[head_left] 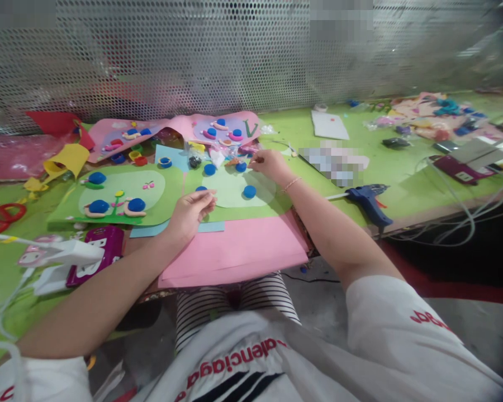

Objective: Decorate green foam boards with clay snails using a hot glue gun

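Observation:
A green sheet (171,190) with pale rounded patches lies in front of me. Its left half bears snail figures with blue domed shells, such as one snail (134,206). Over the right half's near-left edge, my left hand (193,209) has thumb and fingertips pressed together, partly covering a blue clay piece (201,189). My right hand (271,166) is pinched at the sheet's far edge, close beside another blue piece (241,167). Whatever is in either pinch is too small to make out. More blue pieces sit on this half, including a round disc (250,192).
Pink sheets (238,248) lie under the green one at the table's near edge. A blue glue gun (371,202) rests on the right. Purple power strips (103,251) with white cables and red-handled scissors (6,216) are at left. A perforated metal panel (193,56) stands behind.

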Demonstrator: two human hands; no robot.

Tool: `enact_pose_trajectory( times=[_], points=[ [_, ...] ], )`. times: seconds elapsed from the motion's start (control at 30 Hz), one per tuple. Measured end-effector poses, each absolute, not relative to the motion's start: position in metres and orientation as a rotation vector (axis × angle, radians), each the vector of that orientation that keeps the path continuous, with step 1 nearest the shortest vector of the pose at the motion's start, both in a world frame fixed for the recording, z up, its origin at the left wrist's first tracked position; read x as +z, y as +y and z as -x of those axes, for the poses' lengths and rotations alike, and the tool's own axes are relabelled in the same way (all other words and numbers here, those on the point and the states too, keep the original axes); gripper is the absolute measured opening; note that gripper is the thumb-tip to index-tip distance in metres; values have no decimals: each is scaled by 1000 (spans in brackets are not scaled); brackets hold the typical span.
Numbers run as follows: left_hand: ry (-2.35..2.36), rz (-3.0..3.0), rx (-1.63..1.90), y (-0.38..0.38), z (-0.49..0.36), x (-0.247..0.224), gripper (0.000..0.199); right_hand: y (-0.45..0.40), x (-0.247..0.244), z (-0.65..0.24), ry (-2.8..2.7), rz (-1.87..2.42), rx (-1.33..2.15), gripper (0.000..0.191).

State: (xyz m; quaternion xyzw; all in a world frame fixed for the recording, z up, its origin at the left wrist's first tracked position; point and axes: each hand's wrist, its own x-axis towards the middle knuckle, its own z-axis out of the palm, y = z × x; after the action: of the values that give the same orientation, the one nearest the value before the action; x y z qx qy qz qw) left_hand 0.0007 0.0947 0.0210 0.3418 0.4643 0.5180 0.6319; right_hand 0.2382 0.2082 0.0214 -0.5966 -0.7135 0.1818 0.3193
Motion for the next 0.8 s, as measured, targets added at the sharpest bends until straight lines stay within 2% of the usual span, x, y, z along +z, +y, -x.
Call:
enact_pose_trajectory(
  times=[0.1,0.27,0.37,0.7,0.8],
  points=[
    [1089,-776,1191,95,-1,21,17,207,24,-238,-1797,1544,535,5],
    [1074,-810,1184,95,0,20,26,207,26,-238,-1686,1477,577,11],
    [1071,-842,1183,95,0,19,28,209,25,-240,-1664,1451,611,6],
    [1097,-899,1148,96,2,17,33,212,24,-244,-1706,1396,451,23],
    [1060,-920,1165,98,2,16,32,209,27,-243,-1704,1388,448,19]
  ],
)
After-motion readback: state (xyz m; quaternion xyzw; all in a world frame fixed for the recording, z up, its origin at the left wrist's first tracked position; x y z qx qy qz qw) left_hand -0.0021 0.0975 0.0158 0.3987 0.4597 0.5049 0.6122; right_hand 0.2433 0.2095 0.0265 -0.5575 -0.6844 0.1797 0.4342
